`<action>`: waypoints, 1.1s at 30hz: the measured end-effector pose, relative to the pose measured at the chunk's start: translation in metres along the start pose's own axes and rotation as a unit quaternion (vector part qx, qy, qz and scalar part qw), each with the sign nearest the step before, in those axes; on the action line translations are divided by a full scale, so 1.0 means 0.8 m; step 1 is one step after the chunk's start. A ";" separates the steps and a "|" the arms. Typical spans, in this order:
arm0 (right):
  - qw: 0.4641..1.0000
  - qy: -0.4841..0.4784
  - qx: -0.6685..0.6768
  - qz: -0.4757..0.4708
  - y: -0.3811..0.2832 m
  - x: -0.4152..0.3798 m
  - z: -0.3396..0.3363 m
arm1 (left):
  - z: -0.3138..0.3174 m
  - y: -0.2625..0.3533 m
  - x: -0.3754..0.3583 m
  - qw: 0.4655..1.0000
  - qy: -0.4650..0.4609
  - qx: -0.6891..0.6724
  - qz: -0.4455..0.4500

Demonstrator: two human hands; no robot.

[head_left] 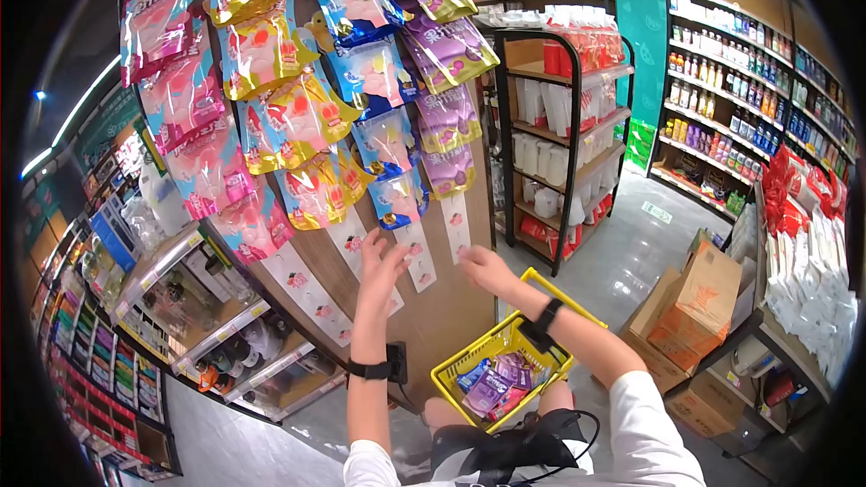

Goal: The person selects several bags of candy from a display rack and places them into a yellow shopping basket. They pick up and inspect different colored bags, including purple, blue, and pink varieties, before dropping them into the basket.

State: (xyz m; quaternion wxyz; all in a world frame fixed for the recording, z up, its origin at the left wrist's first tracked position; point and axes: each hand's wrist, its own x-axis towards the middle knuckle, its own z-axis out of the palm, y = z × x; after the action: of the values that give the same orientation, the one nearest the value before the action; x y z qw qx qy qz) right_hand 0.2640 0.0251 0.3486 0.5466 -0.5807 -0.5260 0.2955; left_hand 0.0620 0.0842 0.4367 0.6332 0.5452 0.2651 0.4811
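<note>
Both my hands are raised before a wooden panel hung with columns of candy bags. My left hand [382,266] has its fingers apart and empty, just under a blue bag [397,198] at the bottom of its column. To the right, my right hand [483,269] is near a white hanging strip [456,227] below the purple bags [451,171]; its fingers are curled and what they hold, if anything, is too small to make out. Below my right forearm, a yellow basket [442,374] holds several purple, blue and pink packets [494,385].
A black-framed rack [577,126] with white and red goods stands behind the panel. Cardboard boxes [695,307] are stacked on the right. Glass-sided shelves [203,307] stand at the left, and bottle shelves [722,90] line the far wall.
</note>
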 end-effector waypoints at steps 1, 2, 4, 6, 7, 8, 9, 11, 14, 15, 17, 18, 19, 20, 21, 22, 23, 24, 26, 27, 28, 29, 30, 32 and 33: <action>1.000 0.015 0.010 0.003 -0.006 0.022 0.014 | -0.003 -0.007 0.009 1.000 0.004 0.014 0.012; 0.999 0.038 0.030 0.017 -0.025 0.037 0.027 | -0.008 -0.015 0.020 0.999 0.007 0.029 0.023; 0.993 0.085 0.068 0.044 -0.066 0.059 0.045 | -0.012 -0.019 0.033 0.999 0.002 0.028 0.029; 0.973 0.096 0.207 0.030 -0.077 0.082 0.058 | -0.016 -0.016 0.036 1.000 -0.012 0.001 0.016; 0.956 0.101 0.276 0.025 -0.079 0.089 0.064 | -0.017 -0.014 0.035 1.000 -0.020 0.006 0.013; 0.949 0.109 0.296 0.026 -0.079 0.094 0.068 | -0.016 -0.011 0.033 0.999 -0.028 0.013 0.010; 0.941 0.118 0.317 0.027 -0.080 0.096 0.069 | -0.016 -0.009 0.031 0.999 -0.037 0.019 0.005; 0.925 0.125 0.356 0.035 -0.080 0.101 0.070 | -0.016 -0.009 0.033 0.999 -0.042 0.013 -0.003; 0.906 0.123 0.401 0.047 -0.089 0.092 0.064 | -0.009 -0.001 0.029 0.999 -0.052 0.010 -0.004; 0.905 0.119 0.407 0.045 -0.091 0.087 0.061 | -0.006 0.002 0.027 0.999 -0.054 0.002 -0.005; 0.895 0.109 0.431 0.029 -0.092 0.081 0.055 | -0.001 0.006 0.025 0.998 -0.058 -0.016 -0.012; 0.886 0.103 0.451 0.015 -0.093 0.079 0.054 | -0.001 0.008 0.025 0.998 -0.058 -0.026 -0.019; 0.877 0.096 0.470 0.001 -0.093 0.077 0.053 | 0.000 0.010 0.025 0.997 -0.058 -0.036 -0.025; 0.885 0.086 0.457 0.001 -0.093 0.074 0.050 | 0.002 0.013 0.024 0.997 -0.055 -0.045 -0.022; 0.893 0.076 0.444 0.002 -0.096 0.068 0.048 | 0.005 0.015 0.022 0.997 -0.052 -0.054 -0.020; 0.900 0.066 0.431 0.003 -0.099 0.063 0.047 | 0.007 0.016 0.021 0.997 -0.048 -0.062 -0.018; 0.895 0.069 0.440 0.006 -0.103 0.058 0.046 | 0.006 0.014 0.023 0.996 -0.049 -0.070 -0.011; 0.890 0.072 0.451 0.009 -0.116 0.051 0.046 | 0.004 0.013 0.024 0.996 -0.050 -0.076 -0.003; 0.884 0.070 0.462 0.011 -0.121 0.050 0.045 | 0.002 0.015 0.025 0.995 -0.051 -0.083 0.002; 0.885 0.066 0.461 0.009 -0.120 0.051 0.043 | 0.003 0.020 0.024 0.995 -0.051 -0.084 0.001; 0.885 0.062 0.461 0.008 -0.120 0.052 0.041 | 0.005 0.023 0.022 0.995 -0.052 -0.085 -0.002; 0.882 0.065 0.467 0.005 -0.120 0.052 0.040 | 0.008 0.027 0.020 0.995 -0.051 -0.084 -0.002; 0.878 0.069 0.473 0.001 -0.120 0.053 0.038 | 0.011 0.031 0.018 0.995 -0.051 -0.083 -0.001; 0.874 0.072 0.481 -0.004 -0.124 0.054 0.034 | 0.017 0.038 0.015 0.995 -0.051 -0.080 0.002; 0.872 0.073 0.483 -0.004 -0.128 0.053 0.032 | 0.020 0.042 0.013 0.996 -0.052 -0.077 0.003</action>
State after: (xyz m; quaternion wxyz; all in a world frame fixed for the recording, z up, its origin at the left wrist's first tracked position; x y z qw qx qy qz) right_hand 0.2226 0.0576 0.4490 0.7974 -0.2617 -0.2786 0.4670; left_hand 0.0691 0.0843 0.4743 0.6846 0.5198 0.1923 0.4734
